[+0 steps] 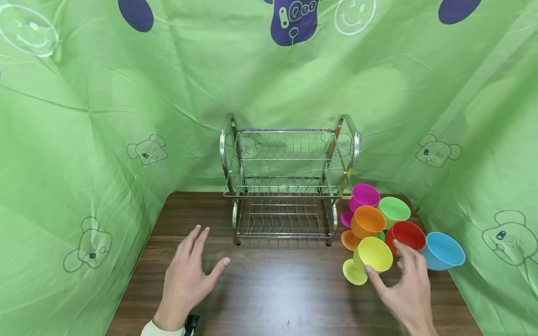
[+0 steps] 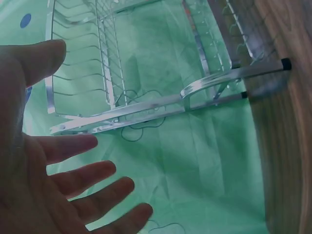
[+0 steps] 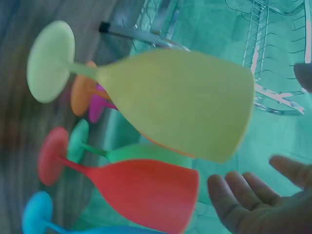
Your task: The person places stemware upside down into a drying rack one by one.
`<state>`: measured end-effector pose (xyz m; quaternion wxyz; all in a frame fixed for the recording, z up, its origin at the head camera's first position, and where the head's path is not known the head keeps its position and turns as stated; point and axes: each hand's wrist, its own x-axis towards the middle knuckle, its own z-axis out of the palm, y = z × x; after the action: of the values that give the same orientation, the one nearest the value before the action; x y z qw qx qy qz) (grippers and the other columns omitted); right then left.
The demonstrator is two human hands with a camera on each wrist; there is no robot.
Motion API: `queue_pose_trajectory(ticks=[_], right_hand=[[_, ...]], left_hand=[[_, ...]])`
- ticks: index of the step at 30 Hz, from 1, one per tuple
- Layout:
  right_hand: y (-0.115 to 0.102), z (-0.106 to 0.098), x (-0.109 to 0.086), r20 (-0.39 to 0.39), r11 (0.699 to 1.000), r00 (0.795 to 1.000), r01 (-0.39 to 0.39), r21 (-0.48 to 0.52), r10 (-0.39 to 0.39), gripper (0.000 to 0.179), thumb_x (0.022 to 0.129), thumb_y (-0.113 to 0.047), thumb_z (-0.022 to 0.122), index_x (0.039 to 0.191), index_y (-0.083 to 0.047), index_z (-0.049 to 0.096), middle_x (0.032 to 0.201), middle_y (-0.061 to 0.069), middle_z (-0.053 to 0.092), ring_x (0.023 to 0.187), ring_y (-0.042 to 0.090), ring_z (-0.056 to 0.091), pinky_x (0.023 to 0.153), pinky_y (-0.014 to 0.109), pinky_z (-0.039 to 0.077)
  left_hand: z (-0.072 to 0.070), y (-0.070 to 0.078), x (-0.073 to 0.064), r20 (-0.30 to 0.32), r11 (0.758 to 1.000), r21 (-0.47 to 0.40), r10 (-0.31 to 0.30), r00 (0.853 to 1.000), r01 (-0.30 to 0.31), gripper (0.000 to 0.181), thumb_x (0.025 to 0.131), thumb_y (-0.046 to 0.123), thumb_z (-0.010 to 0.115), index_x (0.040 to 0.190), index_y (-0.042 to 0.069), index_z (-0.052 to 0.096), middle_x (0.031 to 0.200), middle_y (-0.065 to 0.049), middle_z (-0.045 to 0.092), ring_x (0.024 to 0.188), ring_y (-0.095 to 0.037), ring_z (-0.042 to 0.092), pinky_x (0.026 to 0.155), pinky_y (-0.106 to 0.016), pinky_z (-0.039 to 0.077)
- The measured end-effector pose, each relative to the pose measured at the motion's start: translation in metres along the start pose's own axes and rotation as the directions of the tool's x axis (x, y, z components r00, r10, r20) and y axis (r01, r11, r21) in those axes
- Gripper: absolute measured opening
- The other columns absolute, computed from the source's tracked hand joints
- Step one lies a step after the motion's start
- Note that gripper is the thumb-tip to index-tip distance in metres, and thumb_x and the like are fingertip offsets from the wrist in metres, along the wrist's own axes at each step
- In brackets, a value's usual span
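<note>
My right hand (image 1: 407, 287) is at the yellow plastic goblet (image 1: 373, 254), thumb by its near rim and fingers spread toward the red goblet (image 1: 405, 234). In the right wrist view, the fingers (image 3: 246, 192) are loosely bent, with nothing in their grasp. All the goblets stand upright on their feet. To the right of that hand is a blue goblet (image 1: 444, 251). On the left, my empty left hand (image 1: 189, 275) hovers over the table, fingers extended and thumb apart, in front of the rack's left side.
A two-tier metal dish rack (image 1: 287, 197) stands at the back middle of the wooden table (image 1: 273, 289). Orange (image 1: 367, 221), light green (image 1: 395, 210) and magenta (image 1: 364, 196) goblets crowd beside its right side. Green printed cloth (image 1: 286, 84) encloses the back and sides.
</note>
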<state>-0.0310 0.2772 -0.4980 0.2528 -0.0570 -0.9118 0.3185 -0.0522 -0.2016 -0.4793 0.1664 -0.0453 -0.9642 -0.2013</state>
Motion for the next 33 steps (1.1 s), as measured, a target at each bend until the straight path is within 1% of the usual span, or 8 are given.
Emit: queue_pose_trajectory(ticks=[2,3,6,9,13,18,25,33], right_hand=[[0.001,0.004,-0.005,-0.018,0.998,0.998,-0.054,0.029,0.054,0.101,0.067,-0.022,0.1,0.155,-0.008,0.051,0.145,0.018,0.053,0.121,0.029,0.054,0.091,-0.005,0.03],[0.001,0.006,-0.006,-0.029,0.996,0.997,-0.073,0.041,0.074,0.102,0.067,-0.022,0.1,0.155,-0.009,0.05,0.145,0.018,0.053,0.122,0.03,0.055,0.092,-0.006,0.028],[0.001,0.012,-0.011,-0.068,0.992,0.992,-0.103,0.074,0.108,0.104,0.066,-0.019,0.1,0.156,-0.01,0.049,0.143,0.018,0.054,0.122,0.029,0.054,0.093,-0.004,0.027],[0.004,0.018,-0.015,-0.117,0.986,0.984,-0.116,0.123,0.131,0.105,0.064,-0.014,0.1,0.155,-0.008,0.049,0.141,0.019,0.054,0.123,0.017,0.049,0.096,-0.003,0.03],[0.008,0.027,-0.018,-0.15,0.964,0.968,-0.169,0.207,0.202,0.105,0.064,-0.007,0.1,0.155,-0.006,0.049,0.143,0.016,0.054,0.122,0.0,0.047,0.097,-0.005,0.038],[0.015,0.039,-0.021,-0.114,0.928,0.948,-0.258,0.269,0.297,0.107,0.067,-0.006,0.099,0.159,-0.013,0.044,0.142,0.011,0.056,0.12,-0.007,0.048,0.093,-0.004,0.042],[0.025,0.054,-0.027,-0.015,0.854,0.916,-0.369,0.368,0.402,0.106,0.071,-0.003,0.097,0.159,-0.015,0.04,0.147,0.01,0.053,0.116,-0.003,0.051,0.095,-0.002,0.045],[0.032,0.065,-0.03,0.003,0.8,0.912,-0.362,0.479,0.411,0.093,0.074,0.002,0.094,0.153,-0.01,0.047,0.13,-0.01,0.056,0.111,0.002,0.059,0.091,0.001,0.05]], left_hand=[[0.003,0.0,-0.001,-0.027,0.999,-0.03,0.012,1.0,-0.012,0.09,0.089,0.058,0.079,0.158,0.012,0.047,0.165,-0.014,0.044,0.142,-0.041,0.05,0.081,-0.068,0.059],[0.004,0.001,-0.002,-0.048,0.999,-0.048,0.021,0.999,-0.023,0.088,0.088,0.055,0.081,0.157,0.011,0.049,0.163,-0.014,0.046,0.14,-0.041,0.051,0.08,-0.066,0.06],[0.008,0.003,-0.004,-0.104,0.993,-0.102,0.047,0.993,-0.058,0.084,0.086,0.047,0.085,0.155,0.012,0.052,0.158,-0.013,0.052,0.137,-0.04,0.055,0.082,-0.065,0.061],[0.012,0.006,-0.006,-0.133,0.983,-0.165,0.063,0.989,-0.084,0.082,0.085,0.041,0.087,0.154,0.013,0.053,0.156,-0.013,0.055,0.136,-0.039,0.057,0.091,-0.064,0.059],[0.015,0.013,-0.009,-0.106,0.969,-0.234,0.054,0.993,-0.078,0.081,0.086,0.04,0.087,0.155,0.017,0.052,0.157,-0.009,0.054,0.14,-0.035,0.056,0.104,-0.062,0.055],[0.019,0.021,-0.014,-0.075,0.96,-0.268,0.065,0.995,-0.082,0.079,0.087,0.043,0.086,0.154,0.017,0.053,0.156,-0.007,0.055,0.139,-0.032,0.057,0.109,-0.059,0.053],[0.025,0.029,-0.019,-0.054,0.961,-0.259,0.084,0.995,-0.095,0.076,0.088,0.043,0.085,0.153,0.019,0.055,0.155,-0.005,0.056,0.139,-0.03,0.058,0.107,-0.057,0.054],[0.026,0.036,-0.024,-0.023,0.96,-0.264,0.093,0.995,-0.096,0.075,0.088,0.044,0.085,0.153,0.02,0.054,0.158,-0.003,0.053,0.14,-0.03,0.057,0.107,-0.059,0.055]])
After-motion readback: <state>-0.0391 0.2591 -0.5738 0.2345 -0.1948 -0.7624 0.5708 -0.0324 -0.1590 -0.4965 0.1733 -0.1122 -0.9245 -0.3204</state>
